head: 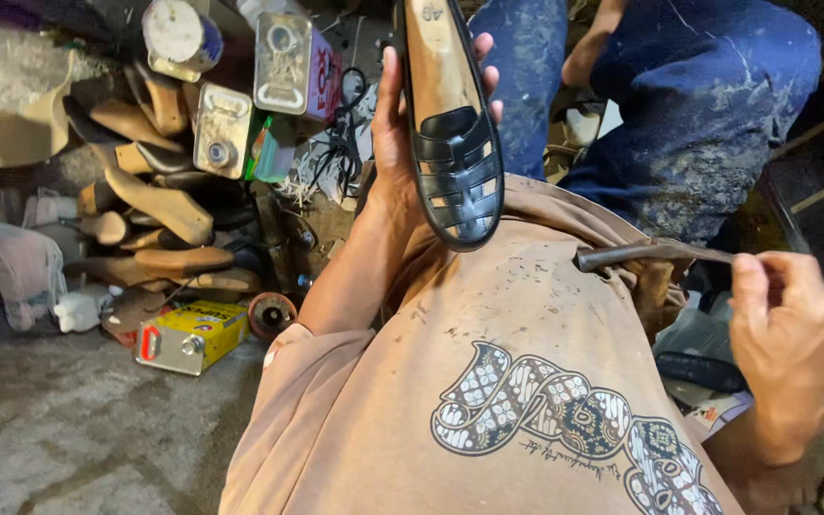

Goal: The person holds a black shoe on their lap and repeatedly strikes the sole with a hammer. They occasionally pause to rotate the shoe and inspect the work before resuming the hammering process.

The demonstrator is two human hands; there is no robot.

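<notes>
My left hand (395, 143) grips a black woven-strap shoe (455, 162) from behind, held upright over my chest, toe pointing down. Its tan insole faces me. My right hand (789, 334) is closed around the handle of a metal hammer (655, 254), whose head points left, just below and right of the shoe's toe. The hammer head is apart from the shoe. My stained tan shirt (488, 381) with a patterned print fills the lower frame.
A pile of wooden shoe lasts (159, 205) and metal glue cans (223, 129) sits at the left. A yellow tin (193, 336) lies on the concrete floor. Another person's legs in stained blue jeans (689, 105) are at top right.
</notes>
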